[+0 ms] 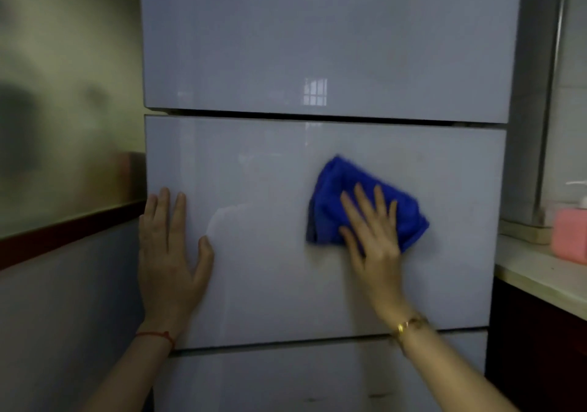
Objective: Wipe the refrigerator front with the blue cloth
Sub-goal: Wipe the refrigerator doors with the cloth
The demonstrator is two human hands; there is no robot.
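R hand [376,246] is pressing blue cloth [359,189] flat on fridge [270,253] middle door, fingers spread. L hand [170,262] is lying open w/ palm flat at door's left edge.

No readable text, label or number anywhere — the refrigerator front [270,237] is blank.

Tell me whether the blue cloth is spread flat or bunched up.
Bunched up. The blue cloth sits as a folded wad with thick creases, pressed against the refrigerator's middle door under the right hand.
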